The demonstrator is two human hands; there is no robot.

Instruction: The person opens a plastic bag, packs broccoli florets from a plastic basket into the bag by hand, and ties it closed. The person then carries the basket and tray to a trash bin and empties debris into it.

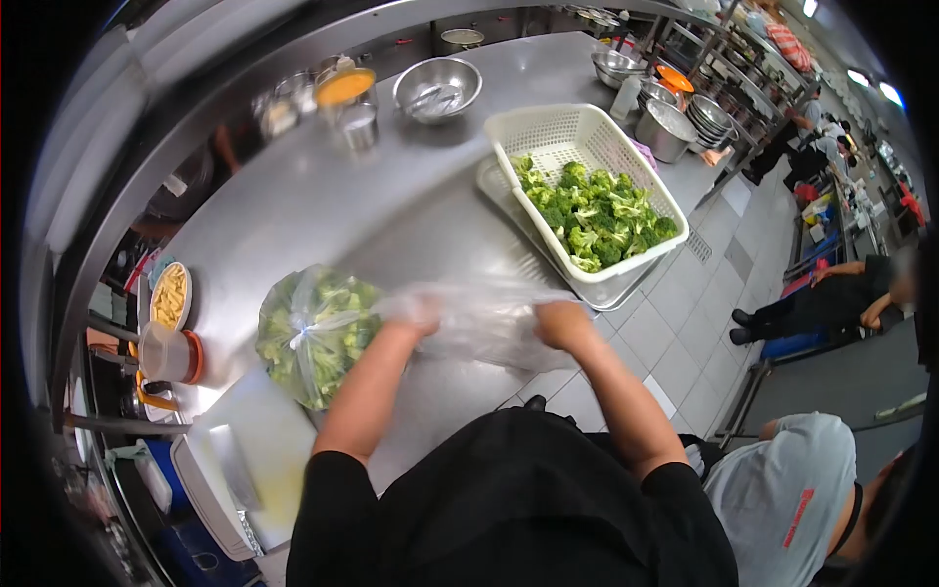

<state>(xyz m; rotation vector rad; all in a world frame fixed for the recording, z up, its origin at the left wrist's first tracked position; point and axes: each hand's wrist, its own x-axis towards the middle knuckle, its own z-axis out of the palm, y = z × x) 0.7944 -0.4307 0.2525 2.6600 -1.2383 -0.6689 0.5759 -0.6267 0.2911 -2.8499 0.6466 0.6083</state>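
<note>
Clear plastic bag point(484, 323), spread above the near part of the table point(391, 220). Judged by its look, the film should be light, limp and rather slippery, easily torn or folded onto itself; edges at opposite sides offer the surest hold. It lies between the left hand point(421, 315) and the right hand point(560, 324), in the grip of both, with each closed on one side of the film, though motion blur leaves the exact hold of the left uncertain. Just beside the left hand rests a knotted bag of broccoli point(318, 342). Beyond the film, loose florets point(602, 215) lie in a white perforated basket point(548, 142) set on a metal tray point(499, 191); farther across the table stands a steel bowl point(468, 78).
</note>
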